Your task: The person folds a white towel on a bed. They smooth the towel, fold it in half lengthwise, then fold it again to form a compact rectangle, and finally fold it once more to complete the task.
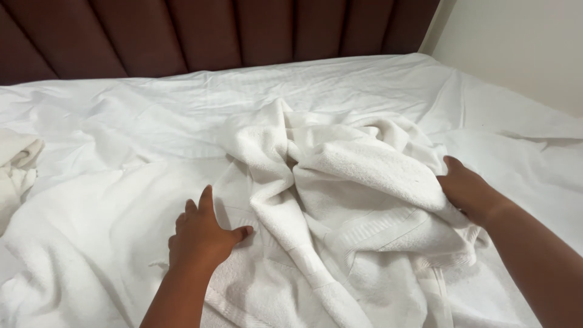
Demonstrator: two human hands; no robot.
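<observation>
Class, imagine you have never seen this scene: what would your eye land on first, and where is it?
First, the crumpled white towel heaped mid-bed on the white sheet. The left hand presses flat on its spread part, while the right hand grips its bunched right edge. Behind, a dark padded headboard spans the top.

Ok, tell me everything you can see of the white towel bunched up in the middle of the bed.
The white towel is thick terry cloth with a flat woven band near its hem. It lies crumpled in ridges and folds on the white bedsheet, its lower part spread flatter toward the camera. The left hand presses flat on its left portion, fingers spread. The right hand touches its right edge, fingertips hidden in the folds. No stains show.
</observation>
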